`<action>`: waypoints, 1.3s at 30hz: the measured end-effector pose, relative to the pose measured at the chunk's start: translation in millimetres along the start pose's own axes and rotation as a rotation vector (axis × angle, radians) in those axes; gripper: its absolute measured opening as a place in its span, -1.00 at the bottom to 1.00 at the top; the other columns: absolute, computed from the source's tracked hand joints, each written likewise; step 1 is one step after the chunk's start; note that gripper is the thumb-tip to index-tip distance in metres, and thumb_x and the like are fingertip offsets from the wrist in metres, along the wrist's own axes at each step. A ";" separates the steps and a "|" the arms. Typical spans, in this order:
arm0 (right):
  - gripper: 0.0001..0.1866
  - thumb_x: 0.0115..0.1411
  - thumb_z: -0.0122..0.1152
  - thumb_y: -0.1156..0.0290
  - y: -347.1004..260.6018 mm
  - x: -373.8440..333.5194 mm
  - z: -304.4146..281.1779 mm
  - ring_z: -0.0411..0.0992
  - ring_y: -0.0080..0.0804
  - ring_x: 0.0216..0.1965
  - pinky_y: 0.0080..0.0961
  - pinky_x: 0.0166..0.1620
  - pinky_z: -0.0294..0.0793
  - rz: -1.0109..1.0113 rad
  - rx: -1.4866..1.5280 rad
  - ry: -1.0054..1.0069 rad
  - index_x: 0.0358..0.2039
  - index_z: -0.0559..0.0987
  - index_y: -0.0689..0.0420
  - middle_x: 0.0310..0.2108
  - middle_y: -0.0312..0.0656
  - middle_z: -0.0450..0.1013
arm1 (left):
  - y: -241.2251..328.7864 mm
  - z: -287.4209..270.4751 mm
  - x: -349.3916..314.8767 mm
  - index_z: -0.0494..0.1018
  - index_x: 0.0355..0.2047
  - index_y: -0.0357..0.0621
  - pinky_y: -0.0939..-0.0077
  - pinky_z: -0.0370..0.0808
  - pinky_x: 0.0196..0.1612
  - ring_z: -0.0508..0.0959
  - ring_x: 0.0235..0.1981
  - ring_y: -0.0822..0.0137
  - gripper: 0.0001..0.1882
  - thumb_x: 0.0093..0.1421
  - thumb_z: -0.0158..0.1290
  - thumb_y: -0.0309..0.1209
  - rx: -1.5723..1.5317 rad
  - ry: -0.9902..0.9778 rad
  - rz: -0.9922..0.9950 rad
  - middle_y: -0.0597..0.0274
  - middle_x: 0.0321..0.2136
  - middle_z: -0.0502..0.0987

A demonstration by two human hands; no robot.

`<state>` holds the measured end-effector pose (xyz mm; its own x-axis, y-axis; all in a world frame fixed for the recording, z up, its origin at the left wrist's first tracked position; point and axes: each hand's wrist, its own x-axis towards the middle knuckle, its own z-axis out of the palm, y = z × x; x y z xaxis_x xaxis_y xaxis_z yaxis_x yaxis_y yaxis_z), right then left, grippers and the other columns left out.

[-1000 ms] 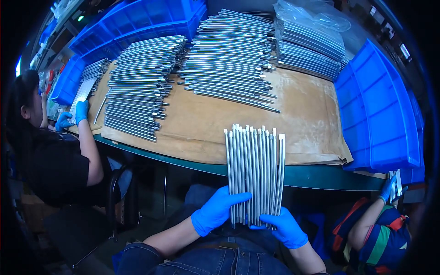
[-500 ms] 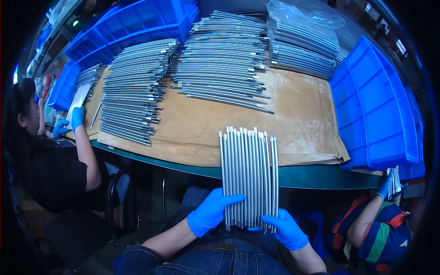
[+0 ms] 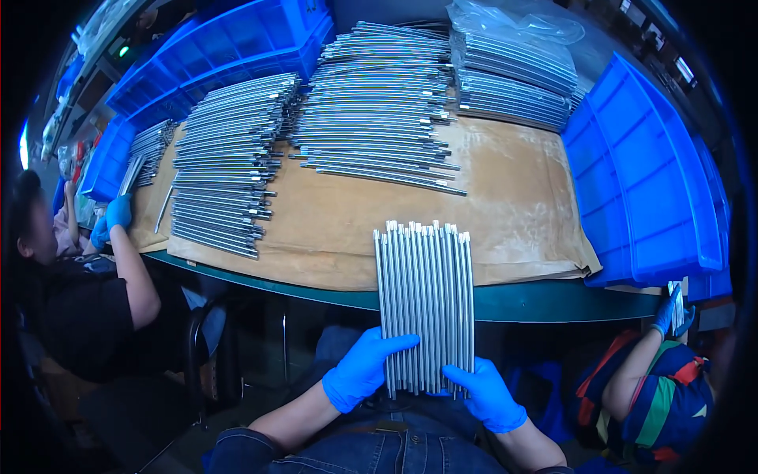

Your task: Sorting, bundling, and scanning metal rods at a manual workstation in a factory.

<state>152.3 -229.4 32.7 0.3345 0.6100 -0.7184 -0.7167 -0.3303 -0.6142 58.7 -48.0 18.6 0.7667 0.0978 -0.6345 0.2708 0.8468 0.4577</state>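
Note:
A flat row of slim silver metal rods [image 3: 425,308] stands nearly upright between my two blue-gloved hands, in front of the table's near edge. My left hand [image 3: 365,365] grips the row's left side low down, its thumb lying across the front. On the lower right, my right hand [image 3: 486,392] holds the other side, thumb also over the front. The rest of the fingers are mostly hidden behind the rods. The rods' upper ends, with short bright tips, are slightly uneven in height.
Brown paper [image 3: 355,229] covers the green-edged table. On it lie a left rod pile [image 3: 229,158], a middle rod pile [image 3: 371,103] and stacked rods [image 3: 513,75] under clear plastic. Blue bins [image 3: 639,174] stand right and back left. Gloved co-workers [image 3: 118,213] handle rods on both sides.
The rods in my hands have drawn closer together; the gap near the right side has closed. My right hand has shifted slightly left. The left co-worker's hands and rods have moved.

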 end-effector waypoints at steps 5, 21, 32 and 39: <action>-0.62 0.13 0.05 0.52 4.4 -2.8 -4.9 0.45 -0.35 -0.16 -0.46 -0.06 0.43 -0.025 -0.017 -0.009 -0.02 0.37 0.38 -0.14 -0.02 0.44 | 0.4 0.6 -1.8 0.37 -0.07 -0.37 0.44 0.46 -0.07 0.54 -0.17 0.27 -0.64 0.11 0.06 -0.49 -0.002 -0.001 0.001 0.04 -0.17 0.51; -0.57 0.05 0.10 0.62 5.2 0.3 -4.3 0.43 -0.34 -0.10 -0.46 -0.04 0.41 -0.107 0.033 0.035 -0.02 0.36 0.39 -0.12 -0.02 0.43 | 0.2 -3.4 -0.8 0.30 0.00 -0.34 0.36 0.45 -0.03 0.51 -0.13 0.24 -0.58 0.13 0.02 -0.44 -0.048 -0.008 -0.032 0.04 -0.11 0.47; -0.56 0.09 0.05 0.57 2.0 -5.1 -10.9 0.41 -0.35 -0.07 -0.47 0.03 0.36 -0.056 0.090 -0.076 0.02 0.34 0.38 -0.08 -0.06 0.42 | 2.7 -2.4 -4.5 0.37 -0.07 -0.36 0.46 0.46 -0.10 0.54 -0.18 0.27 -0.63 0.16 0.02 -0.38 -0.120 0.031 -0.051 0.05 -0.17 0.50; -0.57 0.15 0.04 0.49 8.2 3.4 -17.8 0.38 -0.24 -0.01 -0.32 0.06 0.36 0.019 0.252 -0.142 0.04 0.32 0.35 -0.04 -0.02 0.39 | 2.8 0.2 -5.0 0.38 -0.08 -0.34 0.50 0.46 -0.10 0.54 -0.18 0.30 -0.62 0.13 0.08 -0.39 -0.033 0.025 -0.035 0.08 -0.18 0.51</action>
<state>158.5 -242.8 19.4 0.2436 0.7057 -0.6653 -0.8576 -0.1637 -0.4877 55.8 -46.3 23.2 0.7422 0.0807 -0.6653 0.2773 0.8668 0.4145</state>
